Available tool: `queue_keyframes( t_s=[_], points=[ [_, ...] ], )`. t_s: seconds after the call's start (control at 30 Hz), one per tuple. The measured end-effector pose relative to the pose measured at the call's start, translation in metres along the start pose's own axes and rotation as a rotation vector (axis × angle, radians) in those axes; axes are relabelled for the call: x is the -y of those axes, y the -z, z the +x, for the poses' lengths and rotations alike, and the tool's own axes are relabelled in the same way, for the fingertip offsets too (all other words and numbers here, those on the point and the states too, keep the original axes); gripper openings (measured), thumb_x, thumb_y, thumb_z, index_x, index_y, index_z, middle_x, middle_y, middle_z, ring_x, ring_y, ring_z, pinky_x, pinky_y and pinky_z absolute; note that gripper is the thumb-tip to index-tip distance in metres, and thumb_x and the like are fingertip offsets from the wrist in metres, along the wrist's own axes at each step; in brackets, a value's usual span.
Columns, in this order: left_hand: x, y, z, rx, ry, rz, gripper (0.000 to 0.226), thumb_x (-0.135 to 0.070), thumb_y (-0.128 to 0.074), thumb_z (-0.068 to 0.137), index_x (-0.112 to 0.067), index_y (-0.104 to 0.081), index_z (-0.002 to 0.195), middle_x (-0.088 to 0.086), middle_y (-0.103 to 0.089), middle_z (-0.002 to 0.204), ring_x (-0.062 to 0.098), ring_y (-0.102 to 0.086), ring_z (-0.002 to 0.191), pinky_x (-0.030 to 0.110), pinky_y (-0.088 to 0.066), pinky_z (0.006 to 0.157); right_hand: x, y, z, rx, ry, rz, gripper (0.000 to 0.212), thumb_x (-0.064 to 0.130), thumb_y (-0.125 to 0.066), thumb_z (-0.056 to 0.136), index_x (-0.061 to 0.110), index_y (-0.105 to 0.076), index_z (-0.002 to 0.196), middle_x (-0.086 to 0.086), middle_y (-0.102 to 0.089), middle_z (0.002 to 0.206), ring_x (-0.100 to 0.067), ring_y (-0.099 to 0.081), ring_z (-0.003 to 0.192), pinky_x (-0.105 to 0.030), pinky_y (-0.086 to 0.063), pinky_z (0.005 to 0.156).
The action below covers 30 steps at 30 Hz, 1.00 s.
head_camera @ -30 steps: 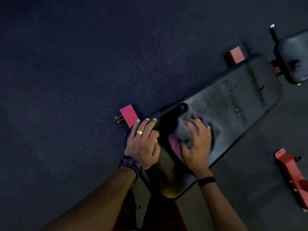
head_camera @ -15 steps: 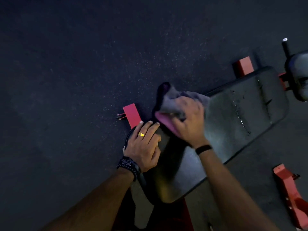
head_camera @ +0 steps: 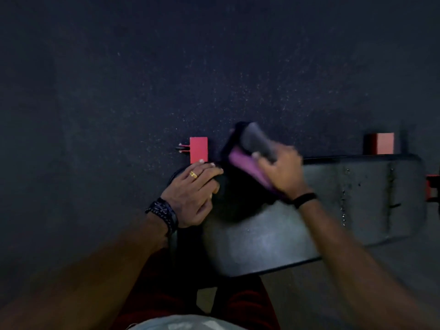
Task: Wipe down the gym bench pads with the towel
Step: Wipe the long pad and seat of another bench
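A long black bench pad (head_camera: 273, 239) stretches from the lower middle to the right, with wet streaks and droplets near its right end. My right hand (head_camera: 283, 170) is shut on a bunched grey and pink towel (head_camera: 247, 153) at the pad's far edge, where the towel hangs partly past the edge. My left hand (head_camera: 192, 191), wearing a gold ring and a dark wristband, grips the pad's left end with curled fingers. The picture is dim and the towel is blurred.
Dark speckled rubber floor (head_camera: 166, 79) fills the upper part. Red frame feet stick out beyond the pad at the left (head_camera: 198, 150) and at the right (head_camera: 381, 143). More red frame (head_camera: 432, 186) shows at the right edge. My red shorts (head_camera: 171, 296) are below.
My right hand has swept the towel from the pad's middle up to its far edge. My view has shifted so the bench now lies level. My left hand has stayed on the pad's end.
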<state>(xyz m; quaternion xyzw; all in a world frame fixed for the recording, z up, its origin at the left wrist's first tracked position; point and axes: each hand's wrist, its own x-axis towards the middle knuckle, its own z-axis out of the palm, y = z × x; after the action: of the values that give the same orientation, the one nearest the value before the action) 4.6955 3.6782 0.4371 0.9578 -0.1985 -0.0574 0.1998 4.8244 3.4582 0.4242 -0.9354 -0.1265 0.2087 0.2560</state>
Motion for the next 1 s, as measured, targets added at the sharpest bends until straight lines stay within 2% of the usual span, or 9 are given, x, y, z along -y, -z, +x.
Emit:
queue_keyframes(
  t_s=[0.13, 0.33, 0.47, 0.6, 0.67, 0.73, 0.83, 0.93, 1.0],
  points=[
    [0.000, 0.000, -0.001, -0.001, -0.002, -0.010, 0.018, -0.017, -0.051, 0.075, -0.010, -0.059, 0.090, 0.014, -0.057, 0.127, 0.032, -0.048, 0.121, 0.046, -0.028, 0.115, -0.083, 0.041, 0.018, -0.081, -0.368, -0.097, 0.062, 0.060, -0.048, 0.078, 0.004, -0.068, 0.097, -0.026, -0.069, 0.094, -0.042, -0.066, 0.092, -0.043, -0.050, 0.075],
    [0.000, -0.004, -0.004, -0.097, 0.068, 0.019, 0.025, -0.023, -0.052, 0.078, -0.011, -0.058, 0.100, 0.013, -0.054, 0.130, 0.031, -0.050, 0.117, 0.052, -0.028, 0.110, 0.013, -0.007, 0.012, -0.036, -0.016, -0.063, 0.046, 0.052, -0.055, 0.087, 0.015, -0.069, 0.112, -0.014, -0.073, 0.099, -0.034, -0.067, 0.093, -0.036, -0.048, 0.075],
    [-0.004, -0.004, -0.013, -0.441, 0.402, -0.055, 0.034, -0.030, -0.049, 0.082, -0.011, -0.048, 0.111, 0.015, -0.044, 0.137, 0.029, -0.042, 0.125, 0.056, -0.024, 0.108, 0.104, -0.051, -0.005, -0.077, 0.243, 0.019, 0.041, 0.048, -0.055, 0.089, 0.017, -0.064, 0.114, -0.004, -0.070, 0.104, -0.027, -0.065, 0.097, -0.038, -0.049, 0.079],
    [0.004, 0.004, -0.059, -0.838, 0.929, -0.284, 0.034, -0.027, -0.048, 0.083, -0.009, -0.055, 0.111, 0.010, -0.052, 0.131, 0.021, -0.046, 0.125, 0.052, -0.024, 0.103, 0.138, -0.064, -0.019, -0.115, 0.250, -0.103, 0.039, 0.050, -0.057, 0.087, 0.017, -0.064, 0.108, -0.005, -0.064, 0.105, -0.028, -0.060, 0.101, -0.040, -0.039, 0.084],
    [0.008, 0.005, -0.099, -0.798, 0.982, -0.281, 0.036, -0.030, -0.044, 0.086, -0.008, -0.056, 0.113, 0.009, -0.056, 0.125, 0.023, -0.051, 0.119, 0.042, -0.025, 0.100, 0.140, -0.082, -0.084, -0.107, 0.371, -0.046, 0.042, 0.044, -0.060, 0.078, 0.019, -0.064, 0.111, -0.004, -0.056, 0.113, -0.025, -0.051, 0.109, -0.041, -0.035, 0.094],
    [0.013, 0.009, -0.132, -0.732, 0.965, -0.284, 0.039, -0.034, -0.040, 0.088, -0.009, -0.056, 0.113, 0.008, -0.058, 0.120, 0.023, -0.054, 0.111, 0.035, -0.025, 0.095, 0.134, -0.107, -0.174, 0.102, 0.612, -0.054, 0.048, 0.041, -0.063, 0.069, 0.021, -0.065, 0.113, -0.003, -0.049, 0.120, -0.025, -0.046, 0.114, -0.045, -0.029, 0.106],
    [0.015, 0.013, -0.163, -0.672, 1.047, -0.383, 0.040, -0.039, -0.039, 0.089, -0.011, -0.058, 0.109, 0.001, -0.058, 0.110, 0.019, -0.054, 0.096, 0.044, -0.033, 0.099, 0.113, -0.120, -0.217, 0.270, 0.884, -0.234, 0.058, 0.042, -0.067, 0.060, 0.026, -0.065, 0.116, -0.002, -0.055, 0.128, -0.026, -0.048, 0.123, -0.044, -0.019, 0.114],
    [0.020, 0.018, -0.167, -0.613, 1.068, -0.438, 0.046, -0.045, -0.038, 0.088, -0.012, -0.060, 0.110, -0.005, -0.055, 0.108, 0.015, -0.053, 0.093, 0.057, -0.041, 0.094, 0.136, -0.106, -0.135, 0.018, 0.743, -0.113, 0.042, 0.033, -0.062, 0.065, 0.022, -0.069, 0.104, -0.006, -0.061, 0.115, -0.027, -0.052, 0.112, -0.048, -0.030, 0.107],
    [0.018, 0.019, -0.164, -0.577, 1.065, -0.462, 0.048, -0.048, -0.038, 0.087, -0.013, -0.060, 0.112, -0.007, -0.055, 0.109, 0.016, -0.054, 0.098, 0.056, -0.041, 0.096, 0.155, -0.089, -0.061, -0.178, 0.452, -0.084, 0.035, 0.031, -0.064, 0.068, 0.019, -0.069, 0.100, -0.007, -0.062, 0.109, -0.029, -0.054, 0.106, -0.050, -0.034, 0.103]
  ],
)
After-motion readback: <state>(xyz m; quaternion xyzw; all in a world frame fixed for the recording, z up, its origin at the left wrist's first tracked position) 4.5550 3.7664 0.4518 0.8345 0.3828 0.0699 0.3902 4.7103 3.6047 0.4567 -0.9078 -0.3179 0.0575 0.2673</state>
